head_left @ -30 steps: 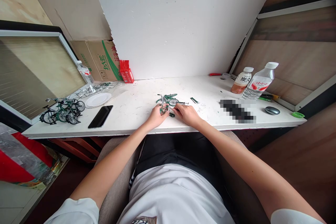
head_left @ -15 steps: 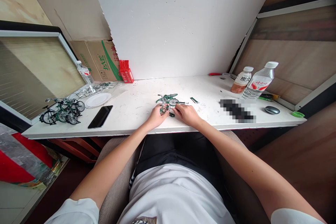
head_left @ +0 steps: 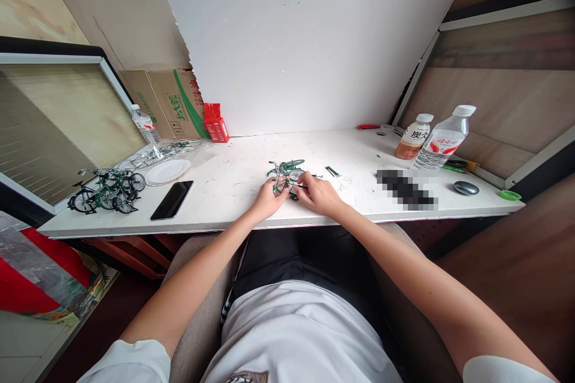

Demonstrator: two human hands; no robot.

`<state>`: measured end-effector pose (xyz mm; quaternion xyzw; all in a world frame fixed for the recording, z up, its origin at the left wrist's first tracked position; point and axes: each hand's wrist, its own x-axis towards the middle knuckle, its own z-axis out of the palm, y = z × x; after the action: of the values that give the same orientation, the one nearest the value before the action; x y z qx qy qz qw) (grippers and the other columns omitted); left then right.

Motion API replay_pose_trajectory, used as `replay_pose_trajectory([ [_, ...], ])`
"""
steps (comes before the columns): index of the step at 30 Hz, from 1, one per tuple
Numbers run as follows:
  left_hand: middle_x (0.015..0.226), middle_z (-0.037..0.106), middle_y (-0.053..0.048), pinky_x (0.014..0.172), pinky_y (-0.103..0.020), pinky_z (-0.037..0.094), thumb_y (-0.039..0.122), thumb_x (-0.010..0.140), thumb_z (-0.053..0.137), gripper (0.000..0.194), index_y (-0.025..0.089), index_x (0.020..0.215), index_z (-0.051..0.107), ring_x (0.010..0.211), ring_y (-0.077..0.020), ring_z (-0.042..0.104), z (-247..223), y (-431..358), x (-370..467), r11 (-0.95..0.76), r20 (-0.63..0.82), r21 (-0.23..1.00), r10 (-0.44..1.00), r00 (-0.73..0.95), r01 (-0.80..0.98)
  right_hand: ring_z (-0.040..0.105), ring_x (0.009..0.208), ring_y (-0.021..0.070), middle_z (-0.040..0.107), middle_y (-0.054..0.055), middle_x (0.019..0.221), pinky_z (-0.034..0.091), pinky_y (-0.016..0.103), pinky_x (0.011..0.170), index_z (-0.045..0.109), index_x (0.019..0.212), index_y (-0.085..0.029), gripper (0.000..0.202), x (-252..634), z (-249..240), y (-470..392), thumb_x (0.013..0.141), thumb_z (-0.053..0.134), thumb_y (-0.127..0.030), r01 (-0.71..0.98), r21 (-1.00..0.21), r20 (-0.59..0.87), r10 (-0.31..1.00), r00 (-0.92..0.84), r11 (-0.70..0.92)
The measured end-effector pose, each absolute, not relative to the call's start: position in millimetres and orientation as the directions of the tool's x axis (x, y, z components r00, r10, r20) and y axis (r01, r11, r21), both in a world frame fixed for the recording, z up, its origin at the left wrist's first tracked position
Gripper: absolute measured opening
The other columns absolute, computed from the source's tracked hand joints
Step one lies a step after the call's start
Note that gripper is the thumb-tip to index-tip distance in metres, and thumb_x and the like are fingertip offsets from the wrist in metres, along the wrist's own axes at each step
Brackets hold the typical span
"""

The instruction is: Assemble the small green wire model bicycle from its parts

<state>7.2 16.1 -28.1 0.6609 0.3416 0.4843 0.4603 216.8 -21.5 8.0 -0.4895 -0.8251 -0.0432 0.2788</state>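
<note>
My left hand is closed on a small green model bicycle frame, low over the front of the white table. Facing it, my right hand pinches a thin dark rod whose tip points at the frame; its exact kind is too small to make out. Just beyond my fingers lie other green model bicycle parts with a wheel, partly covered by the hands. A small dark piece sits between the hands. Right of them rests a narrow green part.
At the left stand several model bicycles, near a phone, a white plate and a water bottle. Two bottles and a computer mouse are at the right. A white board closes the back.
My right hand has shifted slightly left and its fingers have lifted, with the thin dark rod now showing between them. My left hand stays nearly still with the green frame.
</note>
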Motion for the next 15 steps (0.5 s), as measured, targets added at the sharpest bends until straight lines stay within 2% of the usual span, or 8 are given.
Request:
replay_pose_trajectory([
  [7, 0.135, 0.071, -0.019, 0.094, -0.044, 0.066, 0.035, 0.091, 0.081, 0.046, 0.013, 0.13, 0.069, 0.087, -0.0193, 0.077, -27.8, 17.8, 6.3, -0.317, 0.302, 0.948, 0.907, 0.295, 0.005, 0.069, 0.076, 0.0234, 0.076, 0.01, 0.098, 0.04, 0.03, 0.064, 0.046, 0.109, -0.023, 0.015, 220.3, -0.3, -16.1, 0.111, 0.044, -0.038, 0.753, -0.233, 0.517, 0.734, -0.44, 0.615],
  [15, 0.132, 0.072, -0.019, 0.098, -0.046, 0.063, 0.034, 0.088, 0.083, 0.047, 0.013, 0.128, 0.07, 0.09, -0.0206, 0.076, -29.3, 19.0, 5.5, -0.309, 0.292, 0.951, 0.914, 0.281, 0.018, 0.071, 0.072, 0.0233, 0.079, 0.008, 0.093, 0.039, 0.03, 0.063, 0.051, 0.109, -0.022, 0.015, 220.3, 0.5, -15.7, 0.113, 0.046, -0.035, 0.792, -0.181, 0.504, 0.747, -0.434, 0.582],
])
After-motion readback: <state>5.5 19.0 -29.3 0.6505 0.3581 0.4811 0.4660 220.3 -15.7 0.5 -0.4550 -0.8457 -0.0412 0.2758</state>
